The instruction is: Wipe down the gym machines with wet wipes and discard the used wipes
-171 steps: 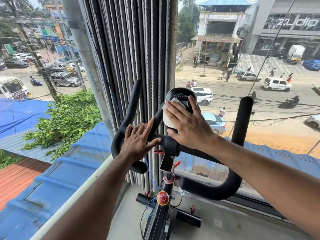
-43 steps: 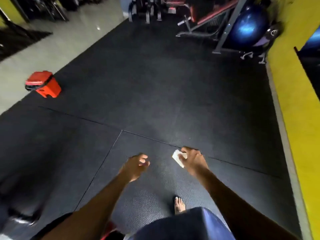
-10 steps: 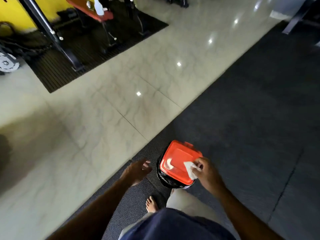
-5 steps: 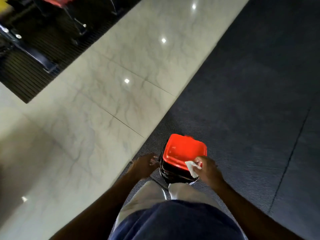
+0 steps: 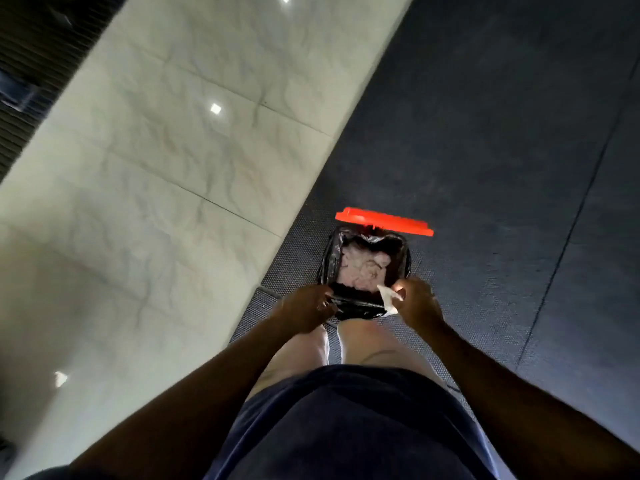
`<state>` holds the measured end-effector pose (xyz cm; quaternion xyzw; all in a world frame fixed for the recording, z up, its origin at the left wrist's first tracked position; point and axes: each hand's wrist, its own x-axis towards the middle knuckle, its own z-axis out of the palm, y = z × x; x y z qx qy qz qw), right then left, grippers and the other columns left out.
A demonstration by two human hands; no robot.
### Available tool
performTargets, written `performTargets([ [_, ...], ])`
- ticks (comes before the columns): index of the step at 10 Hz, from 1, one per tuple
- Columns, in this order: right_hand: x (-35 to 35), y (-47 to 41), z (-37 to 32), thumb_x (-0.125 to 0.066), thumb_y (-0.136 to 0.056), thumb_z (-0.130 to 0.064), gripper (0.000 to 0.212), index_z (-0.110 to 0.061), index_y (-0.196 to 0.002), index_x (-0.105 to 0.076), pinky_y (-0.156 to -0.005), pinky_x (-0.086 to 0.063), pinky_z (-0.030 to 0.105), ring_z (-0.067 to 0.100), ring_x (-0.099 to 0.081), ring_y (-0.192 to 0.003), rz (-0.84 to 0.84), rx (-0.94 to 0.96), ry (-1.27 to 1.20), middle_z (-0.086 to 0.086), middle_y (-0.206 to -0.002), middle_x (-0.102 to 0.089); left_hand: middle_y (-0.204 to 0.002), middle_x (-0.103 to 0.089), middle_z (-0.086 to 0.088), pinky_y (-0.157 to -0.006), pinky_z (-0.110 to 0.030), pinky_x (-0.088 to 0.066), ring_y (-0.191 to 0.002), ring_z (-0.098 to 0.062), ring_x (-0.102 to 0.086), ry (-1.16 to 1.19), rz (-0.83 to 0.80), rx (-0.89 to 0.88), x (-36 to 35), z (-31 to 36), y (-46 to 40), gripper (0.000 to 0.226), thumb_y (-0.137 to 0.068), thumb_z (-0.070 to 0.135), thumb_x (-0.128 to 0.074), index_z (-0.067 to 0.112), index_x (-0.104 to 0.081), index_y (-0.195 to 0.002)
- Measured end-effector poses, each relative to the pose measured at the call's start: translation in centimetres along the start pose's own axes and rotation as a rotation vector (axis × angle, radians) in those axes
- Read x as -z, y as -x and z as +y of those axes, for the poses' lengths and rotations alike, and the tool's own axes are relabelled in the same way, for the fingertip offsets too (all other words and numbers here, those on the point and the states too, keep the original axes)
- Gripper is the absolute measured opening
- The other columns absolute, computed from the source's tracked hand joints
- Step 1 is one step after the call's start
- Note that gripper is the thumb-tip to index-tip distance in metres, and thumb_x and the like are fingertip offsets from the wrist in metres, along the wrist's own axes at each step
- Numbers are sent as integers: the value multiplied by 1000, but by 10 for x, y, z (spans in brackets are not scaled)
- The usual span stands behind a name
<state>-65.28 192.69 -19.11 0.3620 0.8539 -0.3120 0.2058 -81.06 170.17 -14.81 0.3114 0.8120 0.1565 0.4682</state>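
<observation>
A: Right hand [image 5: 417, 303]?
B: Pinching a white wipe [image 5: 388, 299] between thumb and fingers, right at the near right corner of the bin [image 5: 363, 308]. Wipe hanging over the rim, partly over the opening.

A: Left hand [image 5: 304, 308]?
B: At the near left corner of the bin, fingers curled against the black liner [image 5: 327, 261]. Gripping it or only touching, can't tell, too blurred.

A: Bin state?
B: Open. Red lid [image 5: 384, 221] tipped up at the far edge, seen almost edge-on. Black liner folded over the rim. Pale crumpled wipes [image 5: 363, 266] piled inside.

A: Body?
B: Both forearms reaching down from the bottom corners. Dark blue shirt [image 5: 346, 427] at bottom centre, light trousers [image 5: 360, 344] just below the bin.

A: Floor?
B: Bin standing on a dark textured rubber mat [image 5: 485, 168], near its left edge. Pale glossy tile [image 5: 156, 168] to the left, with bright light reflections on it. Dark ribbed matting [image 5: 20, 46] in the top left corner, blurred.
</observation>
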Motion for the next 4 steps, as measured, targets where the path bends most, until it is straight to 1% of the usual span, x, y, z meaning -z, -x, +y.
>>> performTargets([
  [1,-21,-9,7,-74,-86,-9,26,0,-109,-70,-80,-48,41,40,-60,-106,5,-57,-13,23,-111,-63,-125,-71,-2,-90,-41,-58,-106,-18,-69,-60,-41,-60,0,-5,-4,38,-100,42,-64,26,-63,-135],
  [2,-36,-20,9,-73,-88,-17,30,-3,-114,-68,-83,-51,46,41,-61,-110,-1,-96,-15,22,-117,-62,-124,-71,0,-90,-39,-58,-105,-15,-70,-39,-56,-52,1,-9,-8,37,-100,40,-65,24,-63,-134],
  [3,-51,-42,4,-71,-92,-21,33,-4,-120,-66,-84,-50,45,40,-60,-113,70,-118,-47,22,-125,-60,-122,-72,0,-89,-35,-58,-106,-16,-70,-7,-90,-68,0,-13,-6,48,-98,45,-62,20,-58,-139],
  [4,-61,-68,11,-71,-92,-22,38,-8,-126,-63,-85,-49,44,39,-60,-114,80,-167,-78,19,-131,-58,-125,-72,-3,-88,-27,-53,-111,-18,-69,-13,-108,-82,-7,-17,-8,50,-99,41,-64,16,-56,-142],
])
